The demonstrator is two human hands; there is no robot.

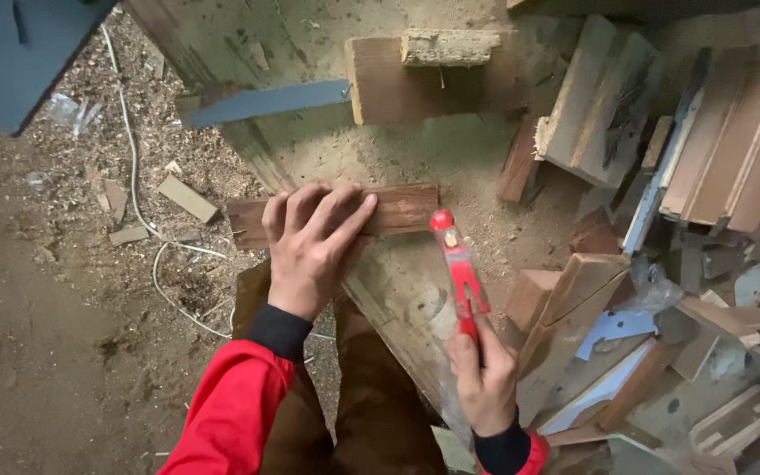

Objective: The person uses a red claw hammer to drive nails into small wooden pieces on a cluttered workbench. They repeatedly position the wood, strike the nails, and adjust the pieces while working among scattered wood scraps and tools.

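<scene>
My left hand (314, 251) lies flat, fingers spread, pinning the brown wood strip (398, 211) across the dusty bench (415, 158). My right hand (484, 378) is closed around a red tool (459, 268), its tip just beside the strip's right end. The strip looks whole, no cut or mark showing yet.

Beyond the left hand's fingers (345, 207), bare dusty bench surface (415, 154) lies open up to a wooden block (424, 84) standing farther on. Just right of the right hand's fingers (477, 347), stacked offcuts (573, 290) crowd the bench edge. Left of the left fingers, sawdust floor (63, 334) carries a white cord (134, 176) and small scraps (186, 198).
</scene>
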